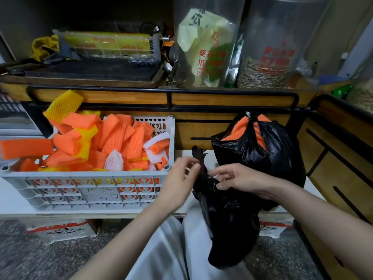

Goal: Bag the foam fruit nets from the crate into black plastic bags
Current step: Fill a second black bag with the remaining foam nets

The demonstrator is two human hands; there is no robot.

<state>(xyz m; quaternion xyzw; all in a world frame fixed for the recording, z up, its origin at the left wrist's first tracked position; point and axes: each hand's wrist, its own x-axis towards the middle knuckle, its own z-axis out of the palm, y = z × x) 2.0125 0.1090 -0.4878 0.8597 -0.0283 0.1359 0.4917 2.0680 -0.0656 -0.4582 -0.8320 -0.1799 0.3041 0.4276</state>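
A grey plastic crate at the left is heaped with orange, yellow and white foam fruit nets. To its right stands a full black plastic bag, tied at the top, with orange nets showing through its neck. In front of it a second, limp black bag hangs down over my lap. My left hand pinches the upper edge of this bag. My right hand grips the bag's crumpled top from the right. Both hands are close together at the bag's mouth.
The crate and the full bag sit on a low white ledge against a wooden counter. Clear bags of sunflower seeds and clutter stand on the counter. A wooden cabinet closes the right side. Speckled floor lies below.
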